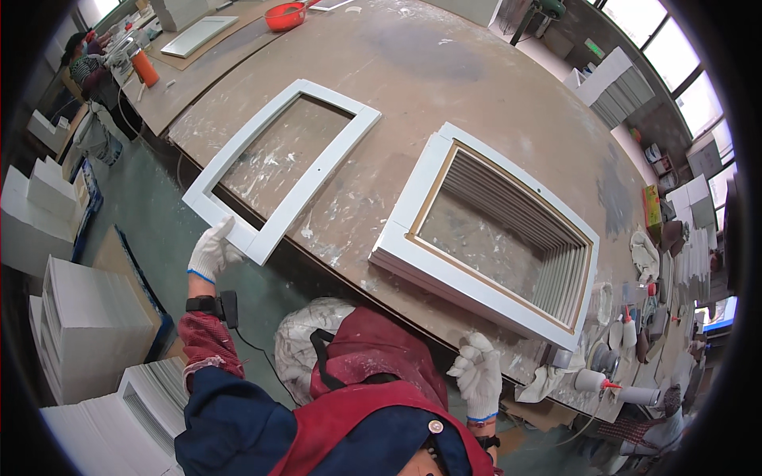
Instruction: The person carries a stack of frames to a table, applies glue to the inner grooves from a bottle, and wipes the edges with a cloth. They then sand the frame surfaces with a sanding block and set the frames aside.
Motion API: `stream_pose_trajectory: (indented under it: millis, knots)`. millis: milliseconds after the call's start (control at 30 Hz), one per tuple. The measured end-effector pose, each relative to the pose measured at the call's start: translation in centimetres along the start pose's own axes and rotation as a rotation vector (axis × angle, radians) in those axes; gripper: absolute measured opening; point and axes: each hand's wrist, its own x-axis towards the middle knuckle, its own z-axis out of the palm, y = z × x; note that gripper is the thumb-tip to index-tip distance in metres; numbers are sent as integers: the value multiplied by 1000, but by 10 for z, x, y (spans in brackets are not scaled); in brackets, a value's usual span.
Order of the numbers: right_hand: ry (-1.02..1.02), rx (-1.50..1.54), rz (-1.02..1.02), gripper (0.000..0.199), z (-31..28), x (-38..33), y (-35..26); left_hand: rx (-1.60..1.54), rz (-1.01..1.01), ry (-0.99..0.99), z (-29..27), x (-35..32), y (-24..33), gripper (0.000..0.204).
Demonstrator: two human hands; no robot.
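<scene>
My left hand [213, 249], in a white glove, grips the near corner of a single white rectangular frame [321, 170] that lies flat on the workbench and overhangs its edge. My right hand [479, 373], also gloved, is raised with fingers loosely curled and holds nothing, just below the near corner of a stack of white frames [413, 230] with wood-coloured inner edges. The two frame items lie side by side on the paint-stained brown workbench [444, 87].
Squeeze bottles, rags and tools [611, 373] crowd the bench's right end. A red bowl [284, 16] sits at the far end. Stacks of white panels [87, 317] stand on the floor to my left. Another person [91, 79] works at the far left.
</scene>
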Motion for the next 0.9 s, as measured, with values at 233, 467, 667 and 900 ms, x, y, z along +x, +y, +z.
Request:
stream_pose_trajectory:
  millis: [233,467,667,900]
  knots:
    - [13,-68,-30,46,1,4,-3,959,-134,370,26,-15,22,69]
    - [-8,-77,-70,48,-10,0,-7,1029,-96,476,13,17,1,77]
    - [-36,-112,-227,57,-14,-8,-36,1168,-141,494,39,6,21,77]
    - [-34,-110,-308,60,-26,-33,-49,1743,789,404,113,-34,14,85]
